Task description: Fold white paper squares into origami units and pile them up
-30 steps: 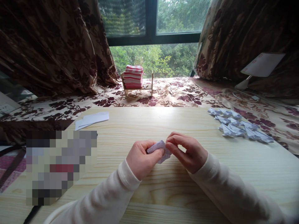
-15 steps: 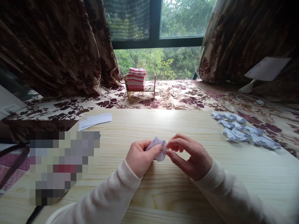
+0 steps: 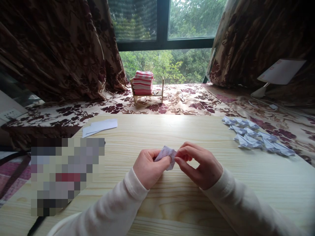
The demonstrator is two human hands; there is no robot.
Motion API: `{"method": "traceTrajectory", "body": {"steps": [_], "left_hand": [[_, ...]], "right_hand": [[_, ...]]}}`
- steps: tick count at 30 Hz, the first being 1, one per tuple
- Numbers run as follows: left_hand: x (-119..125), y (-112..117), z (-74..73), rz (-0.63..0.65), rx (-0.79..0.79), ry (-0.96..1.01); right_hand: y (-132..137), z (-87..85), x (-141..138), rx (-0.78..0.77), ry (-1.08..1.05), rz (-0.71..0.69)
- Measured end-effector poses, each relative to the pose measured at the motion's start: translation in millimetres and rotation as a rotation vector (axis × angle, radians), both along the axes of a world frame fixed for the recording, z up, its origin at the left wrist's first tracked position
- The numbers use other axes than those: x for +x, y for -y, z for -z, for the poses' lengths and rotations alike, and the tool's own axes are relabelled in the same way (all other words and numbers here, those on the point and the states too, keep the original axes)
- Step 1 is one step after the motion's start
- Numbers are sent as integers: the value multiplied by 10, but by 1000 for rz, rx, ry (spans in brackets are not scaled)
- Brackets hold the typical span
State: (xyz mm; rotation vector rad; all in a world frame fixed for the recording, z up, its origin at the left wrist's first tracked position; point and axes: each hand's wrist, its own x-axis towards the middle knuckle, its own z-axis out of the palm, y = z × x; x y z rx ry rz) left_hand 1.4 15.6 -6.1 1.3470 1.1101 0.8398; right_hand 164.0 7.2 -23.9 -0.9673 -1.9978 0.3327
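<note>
L hand (image 3: 149, 167) grips small folded pale-lilac patterned paper (image 3: 164, 152); R hand (image 3: 203, 165) at its edge, can't tell if pinching. Prob. mid-fold; next crease needs steady L hold.

Table (image 3: 197, 129) open fwd of both hands to far edge; R side also open up to folded papers (image 3: 249, 135), which block far R corner. Btwn L hand (image 3: 149, 168) & R hand (image 3: 201, 164), paper (image 3: 165, 150) fills gap. L side: pixelated obj (image 3: 66, 177) in way, sheets (image 3: 104, 125) beyond.
</note>
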Motion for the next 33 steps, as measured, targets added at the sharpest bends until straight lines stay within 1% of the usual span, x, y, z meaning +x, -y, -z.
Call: {"method": "traceTrajectory", "body": {"steps": [5, 9, 20, 27, 33], "left_hand": [[-2, -1, -13, -14, -12, -6], [-5, -8, -13, -31, -34, -22], [-5, -47, -24, -25, -101, -17], [-17, -52, -36, -9, -152, -8], [-23, -64, -48, 3, -163, 18]], "right_hand": [[8, -12, -7, 66, 43, 7], [0, -23, -4, 180, 111, 7], [9, -83, 9, 375, 298, -43], [-1, -122, 22, 428, 350, -68], [-5, -117, 14, 458, 340, -76]]}}
